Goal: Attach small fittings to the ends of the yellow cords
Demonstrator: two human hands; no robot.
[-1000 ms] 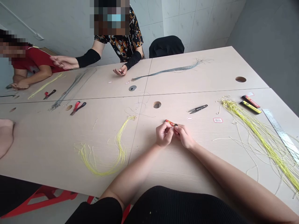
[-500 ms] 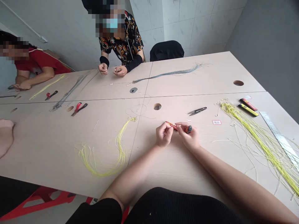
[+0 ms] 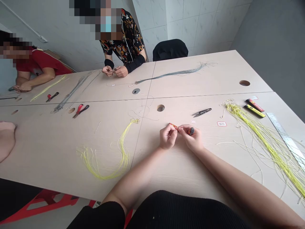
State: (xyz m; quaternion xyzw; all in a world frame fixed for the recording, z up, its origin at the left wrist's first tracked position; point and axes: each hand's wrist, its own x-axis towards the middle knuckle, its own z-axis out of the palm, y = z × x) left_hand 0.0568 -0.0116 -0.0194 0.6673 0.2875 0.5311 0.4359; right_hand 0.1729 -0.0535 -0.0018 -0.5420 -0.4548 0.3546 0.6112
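This is a craft workroom, plain as a workshop; white tiled walls [image 3: 190,22] surround long joined tables [image 3: 190,79]; on them lie yellow cords [image 3: 269,143], pliers [image 3: 81,110], snips [image 3: 202,111] and a steel ruler [image 3: 286,140]; people work around them.

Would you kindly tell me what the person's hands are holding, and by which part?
Both hold a slim red tube: the left hand pinches its red end, the right hand grips it beside its dark cap.

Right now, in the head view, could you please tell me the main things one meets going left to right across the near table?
A co-worker's arm → red-handled pliers → yellow cord loop → round table hole → left hand and right hand holding a red stick → small label → yellow cord bundle
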